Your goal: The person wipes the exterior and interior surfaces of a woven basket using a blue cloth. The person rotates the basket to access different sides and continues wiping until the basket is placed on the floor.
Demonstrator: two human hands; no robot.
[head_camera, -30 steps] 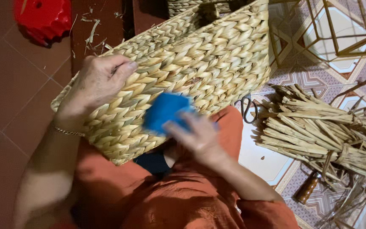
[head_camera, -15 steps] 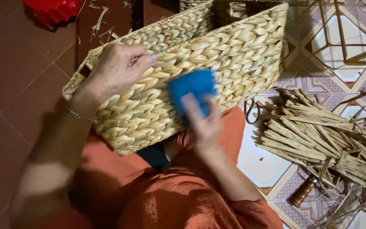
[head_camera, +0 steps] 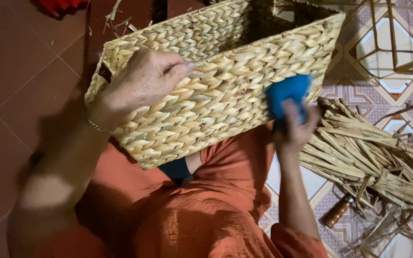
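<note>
A rectangular woven straw basket (head_camera: 225,91) rests tilted on my lap, its open top facing away. My left hand (head_camera: 144,79) lies flat on its near side wall, fingers together, steadying it. My right hand (head_camera: 295,126) presses a blue cloth or sponge (head_camera: 288,93) against the basket's wall near its right corner. I wear orange clothing, and a thin bracelet sits on my left wrist.
A bundle of dried straw strips (head_camera: 374,157) lies on the patterned tile floor at the right. A brown wooden tool handle (head_camera: 336,211) lies beside it. A metal wire frame (head_camera: 397,38) stands at the upper right. Something red (head_camera: 58,5) sits at the top left.
My right hand has slid the blue pad rightward along the basket wall to its right corner. The basket now sits higher and further right in view.
</note>
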